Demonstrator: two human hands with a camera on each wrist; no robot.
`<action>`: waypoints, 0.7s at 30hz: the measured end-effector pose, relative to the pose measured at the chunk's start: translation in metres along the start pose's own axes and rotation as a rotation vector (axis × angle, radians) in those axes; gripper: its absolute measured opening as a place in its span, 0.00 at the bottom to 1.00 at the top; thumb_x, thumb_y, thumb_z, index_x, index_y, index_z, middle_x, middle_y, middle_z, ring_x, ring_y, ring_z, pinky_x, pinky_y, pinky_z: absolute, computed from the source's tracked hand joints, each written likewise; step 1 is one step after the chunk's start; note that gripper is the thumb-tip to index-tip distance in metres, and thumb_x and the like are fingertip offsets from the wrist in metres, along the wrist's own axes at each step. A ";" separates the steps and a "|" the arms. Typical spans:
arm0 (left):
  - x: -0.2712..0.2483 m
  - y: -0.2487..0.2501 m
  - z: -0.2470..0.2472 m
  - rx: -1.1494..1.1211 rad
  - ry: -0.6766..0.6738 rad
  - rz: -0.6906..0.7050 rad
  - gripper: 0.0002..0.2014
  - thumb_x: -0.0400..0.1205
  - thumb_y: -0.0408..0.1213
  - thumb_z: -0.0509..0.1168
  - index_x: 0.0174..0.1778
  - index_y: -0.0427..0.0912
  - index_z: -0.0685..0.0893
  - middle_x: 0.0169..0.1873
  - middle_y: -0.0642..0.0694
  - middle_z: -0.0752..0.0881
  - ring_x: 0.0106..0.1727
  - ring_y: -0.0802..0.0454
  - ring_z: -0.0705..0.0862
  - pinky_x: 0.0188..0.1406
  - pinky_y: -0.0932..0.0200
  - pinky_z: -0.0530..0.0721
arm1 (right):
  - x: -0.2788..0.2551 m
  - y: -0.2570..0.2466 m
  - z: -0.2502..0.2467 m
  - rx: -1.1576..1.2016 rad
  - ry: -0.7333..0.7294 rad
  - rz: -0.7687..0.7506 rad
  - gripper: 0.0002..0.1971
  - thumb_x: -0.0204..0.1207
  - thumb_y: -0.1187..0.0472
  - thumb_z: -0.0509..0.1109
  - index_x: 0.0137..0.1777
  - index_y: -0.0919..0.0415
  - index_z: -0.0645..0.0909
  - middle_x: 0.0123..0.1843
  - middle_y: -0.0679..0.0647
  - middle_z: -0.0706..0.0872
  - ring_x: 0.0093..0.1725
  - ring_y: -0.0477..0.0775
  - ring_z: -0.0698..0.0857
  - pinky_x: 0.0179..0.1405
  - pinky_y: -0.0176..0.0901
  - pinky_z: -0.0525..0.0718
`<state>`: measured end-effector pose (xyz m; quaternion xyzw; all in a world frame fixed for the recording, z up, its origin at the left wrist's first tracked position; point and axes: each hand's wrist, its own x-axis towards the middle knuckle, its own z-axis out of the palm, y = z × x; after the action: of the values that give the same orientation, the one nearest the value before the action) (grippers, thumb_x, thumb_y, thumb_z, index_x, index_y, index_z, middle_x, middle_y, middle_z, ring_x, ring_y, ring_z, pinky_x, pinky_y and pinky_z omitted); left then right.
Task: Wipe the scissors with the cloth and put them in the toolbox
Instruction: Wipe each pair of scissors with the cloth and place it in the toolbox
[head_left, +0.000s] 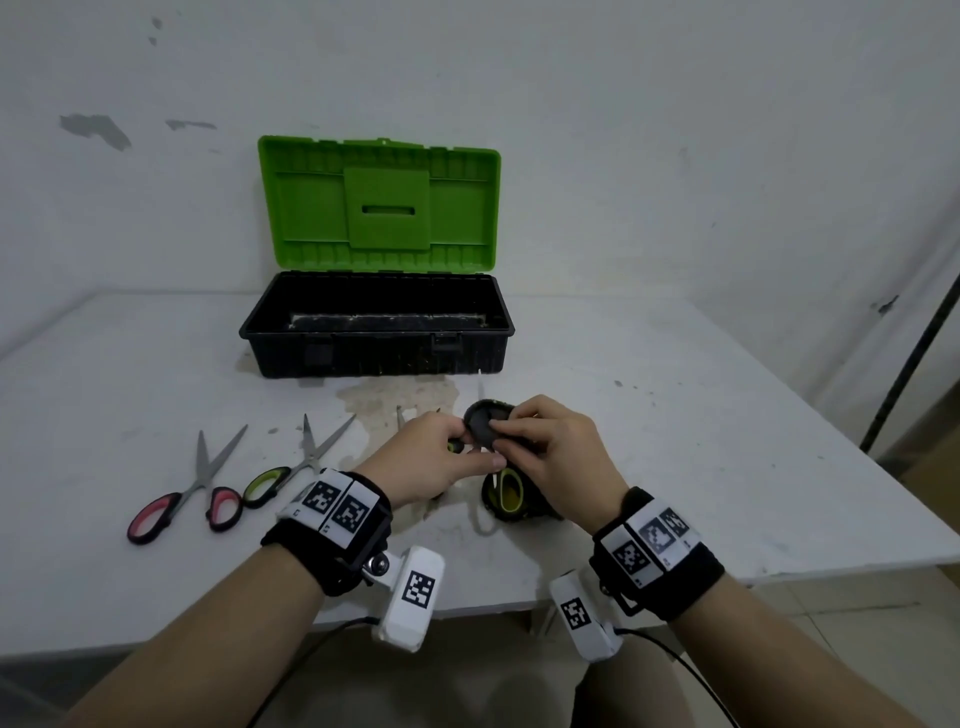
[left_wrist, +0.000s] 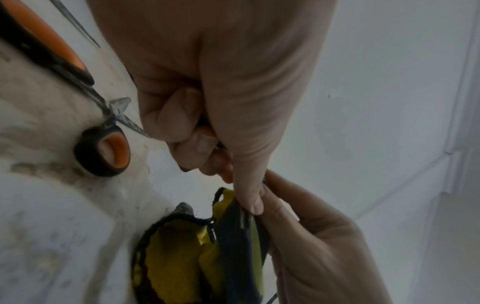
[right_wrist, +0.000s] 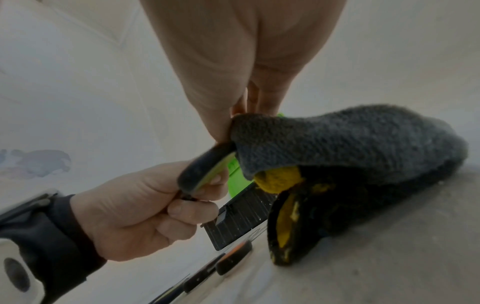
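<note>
My left hand grips a pair of scissors with black handles lined in green, held just above the table in front of the toolbox. My right hand pinches a fold of the grey and yellow cloth against that handle loop. The rest of the cloth lies bunched on the table under my right hand. My left fingers hide most of the held scissors. The open toolbox, black with a green lid, stands behind my hands.
Pink-handled scissors and green-handled scissors lie open on the white table to the left. Orange-handled scissors lie under my left hand. The table's front edge is near my wrists. A dark pole stands at the right.
</note>
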<state>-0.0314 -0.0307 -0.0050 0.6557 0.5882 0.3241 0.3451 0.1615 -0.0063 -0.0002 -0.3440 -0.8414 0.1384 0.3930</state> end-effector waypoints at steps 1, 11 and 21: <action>0.000 0.000 0.001 0.016 0.005 0.010 0.21 0.73 0.56 0.78 0.42 0.39 0.88 0.30 0.53 0.79 0.32 0.57 0.77 0.37 0.56 0.75 | 0.000 0.001 0.001 -0.006 -0.004 0.005 0.09 0.72 0.62 0.78 0.53 0.57 0.91 0.48 0.48 0.85 0.45 0.40 0.82 0.50 0.23 0.77; -0.003 0.003 0.003 0.140 0.099 0.093 0.23 0.73 0.58 0.77 0.34 0.39 0.84 0.29 0.51 0.77 0.30 0.56 0.74 0.33 0.58 0.72 | 0.020 0.008 -0.012 -0.158 0.107 0.129 0.06 0.74 0.59 0.76 0.48 0.57 0.91 0.44 0.49 0.87 0.41 0.43 0.81 0.43 0.18 0.72; -0.002 -0.002 0.004 0.037 0.107 0.029 0.24 0.72 0.59 0.78 0.36 0.38 0.84 0.27 0.52 0.77 0.26 0.57 0.74 0.30 0.60 0.74 | 0.000 0.005 -0.033 -0.007 0.227 0.129 0.06 0.74 0.61 0.76 0.49 0.54 0.91 0.45 0.45 0.86 0.45 0.42 0.85 0.43 0.41 0.87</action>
<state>-0.0297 -0.0330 -0.0091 0.6522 0.6020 0.3526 0.2964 0.1893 -0.0035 0.0190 -0.4124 -0.7681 0.1205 0.4748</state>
